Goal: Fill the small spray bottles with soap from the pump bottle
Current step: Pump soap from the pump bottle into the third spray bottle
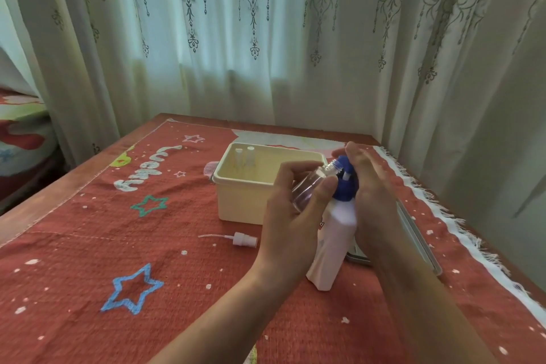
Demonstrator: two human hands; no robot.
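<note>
A white pump bottle (334, 245) with a blue pump head (345, 183) stands on the red cloth. My right hand (366, 195) lies over the pump head, fingers straight, palm on the top. My left hand (292, 216) grips a small clear spray bottle (313, 183), tilted with its open neck at the pump's white nozzle. The bottle's white spray cap (243, 240) with its thin tube lies loose on the cloth to the left. Two more small spray bottles (245, 158) stand in the far corner of a cream plastic tub (236, 201).
The table (44, 204) wears a red cloth with stars, fringed on the right. A flat grey object (419, 242) lies on it behind my right forearm. Curtains (266, 38) hang close behind the table, and a bed edge (20, 133) shows at far left.
</note>
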